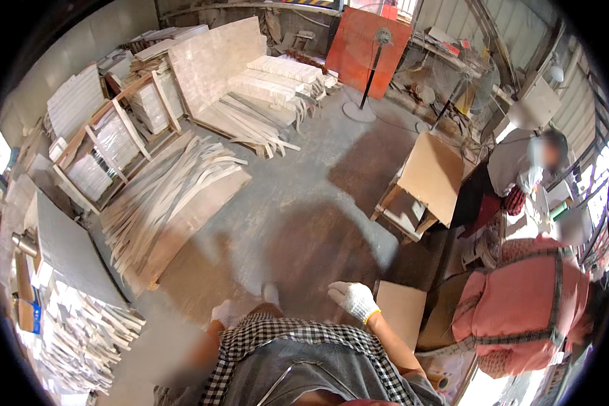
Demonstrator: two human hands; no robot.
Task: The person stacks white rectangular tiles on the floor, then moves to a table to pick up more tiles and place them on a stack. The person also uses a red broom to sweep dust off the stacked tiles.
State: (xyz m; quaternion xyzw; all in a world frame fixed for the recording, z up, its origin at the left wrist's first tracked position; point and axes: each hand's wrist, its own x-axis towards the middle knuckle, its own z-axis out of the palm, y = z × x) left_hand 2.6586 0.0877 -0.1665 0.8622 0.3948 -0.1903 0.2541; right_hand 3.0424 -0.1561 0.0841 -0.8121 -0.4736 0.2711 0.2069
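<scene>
My right hand, in a white knit glove with a yellow cuff, hangs in front of my body with its fingers loosely stretched to the left. Nothing shows in it. Closest to it is a flat tan board on the right. My left hand, also in a white glove, is low beside my black-and-white checked apron. It is blurred and partly hidden, so its fingers cannot be made out. Below and between the hands is the grey floor.
Long thin strips lie on a board to the left, with white stacked pieces beyond. A wooden table stands right of centre. Two people work at the right, one in a pink top. A stand fan stands at the back.
</scene>
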